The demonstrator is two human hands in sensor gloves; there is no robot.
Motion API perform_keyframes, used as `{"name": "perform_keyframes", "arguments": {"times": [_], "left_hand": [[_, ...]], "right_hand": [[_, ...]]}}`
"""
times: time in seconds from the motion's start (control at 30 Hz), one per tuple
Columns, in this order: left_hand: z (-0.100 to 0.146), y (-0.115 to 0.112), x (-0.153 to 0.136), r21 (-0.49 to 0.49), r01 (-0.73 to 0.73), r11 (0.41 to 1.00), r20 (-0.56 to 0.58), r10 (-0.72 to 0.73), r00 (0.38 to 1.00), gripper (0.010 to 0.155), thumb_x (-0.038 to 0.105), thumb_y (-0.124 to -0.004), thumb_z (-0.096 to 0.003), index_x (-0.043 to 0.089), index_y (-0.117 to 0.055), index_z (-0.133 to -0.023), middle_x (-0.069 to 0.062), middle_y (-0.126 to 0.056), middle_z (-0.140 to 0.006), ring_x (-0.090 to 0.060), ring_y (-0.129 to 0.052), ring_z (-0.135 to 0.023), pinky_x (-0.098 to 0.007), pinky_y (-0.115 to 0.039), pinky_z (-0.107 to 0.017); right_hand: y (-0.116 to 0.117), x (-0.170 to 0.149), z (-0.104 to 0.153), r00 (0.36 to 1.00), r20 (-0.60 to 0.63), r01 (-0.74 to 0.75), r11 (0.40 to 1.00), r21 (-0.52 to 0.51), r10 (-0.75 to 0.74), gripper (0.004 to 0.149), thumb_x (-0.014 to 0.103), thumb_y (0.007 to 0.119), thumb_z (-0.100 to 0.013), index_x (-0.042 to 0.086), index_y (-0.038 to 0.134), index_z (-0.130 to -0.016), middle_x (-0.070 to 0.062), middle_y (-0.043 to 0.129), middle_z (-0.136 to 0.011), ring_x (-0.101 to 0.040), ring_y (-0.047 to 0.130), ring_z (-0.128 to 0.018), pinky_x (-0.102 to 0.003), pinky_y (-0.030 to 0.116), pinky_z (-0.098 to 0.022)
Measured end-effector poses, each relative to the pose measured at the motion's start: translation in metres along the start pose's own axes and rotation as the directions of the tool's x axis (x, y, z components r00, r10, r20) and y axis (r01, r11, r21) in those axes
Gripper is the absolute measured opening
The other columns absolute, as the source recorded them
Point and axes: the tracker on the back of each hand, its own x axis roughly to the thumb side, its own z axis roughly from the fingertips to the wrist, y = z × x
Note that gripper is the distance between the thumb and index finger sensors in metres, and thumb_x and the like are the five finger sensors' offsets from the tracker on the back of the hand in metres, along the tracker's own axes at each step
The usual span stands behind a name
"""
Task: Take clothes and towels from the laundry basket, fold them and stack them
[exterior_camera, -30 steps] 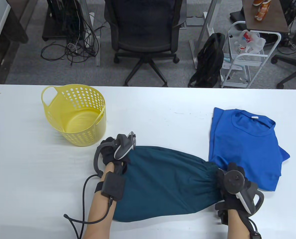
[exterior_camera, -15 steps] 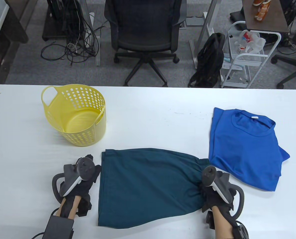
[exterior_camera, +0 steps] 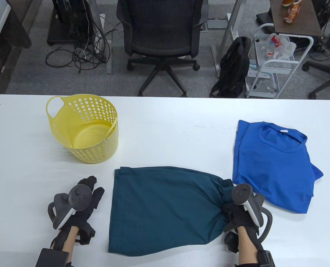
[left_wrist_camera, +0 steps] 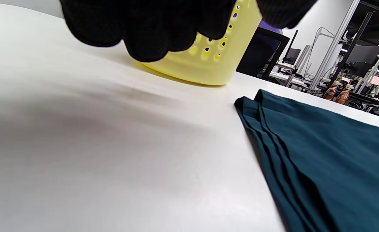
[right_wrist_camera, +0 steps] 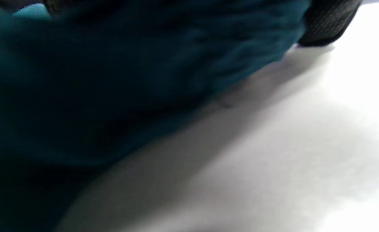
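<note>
A dark teal garment (exterior_camera: 165, 205) lies folded flat on the white table (exterior_camera: 165, 130) near its front edge; its layered left edge shows in the left wrist view (left_wrist_camera: 305, 154). My right hand (exterior_camera: 237, 214) grips the bunched waistband end of the teal garment (right_wrist_camera: 112, 80) at its right side. My left hand (exterior_camera: 91, 192) rests on bare table left of the garment, fingers extended and holding nothing. A folded blue T-shirt (exterior_camera: 273, 164) lies at the right. The yellow perforated laundry basket (exterior_camera: 83, 129) stands at the left with nothing visible inside.
Beyond the table's far edge stand an office chair (exterior_camera: 160, 39), a black backpack (exterior_camera: 234, 66) and a white wire cart (exterior_camera: 276, 64). In the left wrist view the basket (left_wrist_camera: 205, 54) sits just past my fingers.
My left hand let go of the garment's left end and drew back left and toward the front edge. The garment now lies flatter. My right hand shifted slightly, still holding the bunched end.
</note>
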Motion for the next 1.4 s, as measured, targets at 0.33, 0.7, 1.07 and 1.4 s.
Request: {"name": "perform_keyframes", "arguments": {"times": [0.33,0.7,1.07,1.4], "left_hand": [[0.002,-0.001,0.002,-0.022,0.014,1.0,0.014,-0.014,1.0,0.073,0.059,-0.066,-0.0589,0.017,-0.057,-0.118,-0.021,-0.069,-0.118,-0.042,-0.082,-0.099,-0.06,-0.072,-0.069],[0.002,-0.001,0.001,-0.037,0.018,0.999,0.006,-0.018,1.0,0.07,0.058,-0.066,-0.0594,0.024,-0.054,-0.119,-0.022,-0.068,-0.119,-0.043,-0.081,-0.099,-0.06,-0.072,-0.07],[0.003,0.001,-0.002,-0.053,0.019,0.998,0.002,-0.019,1.0,0.074,0.058,-0.066,-0.0589,0.019,-0.053,-0.119,-0.021,-0.068,-0.119,-0.042,-0.081,-0.1,-0.061,-0.072,-0.07],[0.007,0.008,-0.003,-0.021,-0.015,1.0,0.016,0.015,1.0,0.074,0.058,-0.066,-0.059,0.017,-0.053,-0.119,-0.021,-0.068,-0.119,-0.042,-0.081,-0.1,-0.061,-0.072,-0.07]], "right_hand": [[-0.028,-0.023,0.006,0.839,0.249,0.466,0.875,0.129,-0.483,0.07,0.036,0.083,-0.059,-0.004,0.051,-0.107,-0.022,0.084,-0.086,-0.031,0.095,-0.065,-0.058,0.081,-0.054],[-0.025,-0.044,-0.008,0.56,0.301,0.553,0.618,0.559,-0.772,0.056,0.018,0.068,-0.066,0.032,0.045,-0.116,-0.04,0.037,-0.117,-0.055,0.066,-0.093,-0.062,0.078,-0.057],[-0.042,-0.02,0.013,0.789,0.407,0.393,0.887,0.241,-0.46,0.065,0.011,0.082,-0.057,0.004,0.054,-0.115,-0.033,0.037,-0.119,-0.045,0.078,-0.072,-0.044,0.083,-0.043],[-0.078,0.115,0.111,0.851,0.373,-0.25,0.91,-0.331,0.369,0.068,0.014,0.085,-0.057,0.0,0.054,-0.116,-0.033,0.042,-0.12,-0.043,0.082,-0.069,-0.04,0.086,-0.041]]}}
